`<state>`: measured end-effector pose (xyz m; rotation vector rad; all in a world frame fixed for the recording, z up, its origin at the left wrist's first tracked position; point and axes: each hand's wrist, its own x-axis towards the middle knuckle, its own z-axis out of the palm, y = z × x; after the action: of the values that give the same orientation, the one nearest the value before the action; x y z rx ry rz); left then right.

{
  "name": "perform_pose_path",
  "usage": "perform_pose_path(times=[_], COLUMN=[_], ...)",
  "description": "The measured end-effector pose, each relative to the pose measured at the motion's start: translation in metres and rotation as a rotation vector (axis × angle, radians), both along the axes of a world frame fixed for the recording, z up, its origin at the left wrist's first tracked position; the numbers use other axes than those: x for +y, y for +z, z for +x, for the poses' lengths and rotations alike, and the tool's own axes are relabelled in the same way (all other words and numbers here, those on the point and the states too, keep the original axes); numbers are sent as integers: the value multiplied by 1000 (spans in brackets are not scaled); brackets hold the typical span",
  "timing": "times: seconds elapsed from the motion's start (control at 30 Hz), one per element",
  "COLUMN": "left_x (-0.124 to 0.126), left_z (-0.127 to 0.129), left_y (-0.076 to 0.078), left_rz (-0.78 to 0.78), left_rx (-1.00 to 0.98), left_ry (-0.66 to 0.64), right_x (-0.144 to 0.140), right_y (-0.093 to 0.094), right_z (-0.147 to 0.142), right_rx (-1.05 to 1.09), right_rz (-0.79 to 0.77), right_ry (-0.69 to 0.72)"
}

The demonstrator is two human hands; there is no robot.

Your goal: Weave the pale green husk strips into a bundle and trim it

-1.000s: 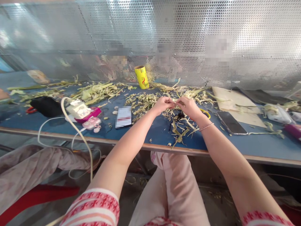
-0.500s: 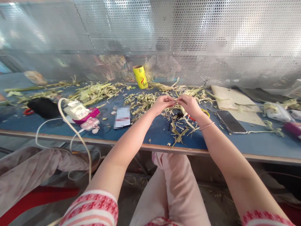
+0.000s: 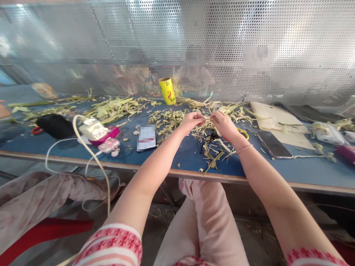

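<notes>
- My left hand (image 3: 192,122) and my right hand (image 3: 223,124) are raised just above the middle of the blue table (image 3: 305,171), fingertips facing each other.
- Both hands pinch one thin pale leaf strip (image 3: 208,117), which spans the small gap between them.
- Leaf scraps (image 3: 213,153) lie on the table below my hands, running to the near edge.
- A dark scissors handle (image 3: 208,139) lies among the scraps under my right hand.
- A smartphone (image 3: 274,144) lies face up to the right of my right wrist, apart from it.
- A yellow roll (image 3: 167,90) stands upright at the far edge, by the perforated metal screen (image 3: 277,26).
- A white charger with cable (image 3: 93,129) sits toward the left.
</notes>
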<state>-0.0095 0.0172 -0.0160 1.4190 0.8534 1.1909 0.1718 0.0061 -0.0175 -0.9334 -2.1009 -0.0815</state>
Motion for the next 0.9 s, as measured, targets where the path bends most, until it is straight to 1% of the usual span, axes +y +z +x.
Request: perform_pose_path(times=[0.13, 0.33, 0.5, 0.67, 0.77, 0.9], left_x=[1, 12, 20, 22, 22, 20], left_z=[-2, -7, -10, -9, -9, -8], left_y=[2, -3, -8, -10, -9, -8], left_rz=[-24, -4, 20, 26, 27, 14], left_rx=[-18, -75, -104, -77, -61, -57], left_ry=[45, 128, 191, 221, 216, 212], right_x=[3, 9, -1, -9, -9, -6], right_y=[-1, -12, -10, -4, -1, 0], right_z=[2, 6, 7, 2, -1, -1], right_rx=[-36, -187, -452, -605, -617, -582], right_rz=[8, -41, -214, -388, -433, -440], right_ry=[-12, -90, -45, -1, 31, 42])
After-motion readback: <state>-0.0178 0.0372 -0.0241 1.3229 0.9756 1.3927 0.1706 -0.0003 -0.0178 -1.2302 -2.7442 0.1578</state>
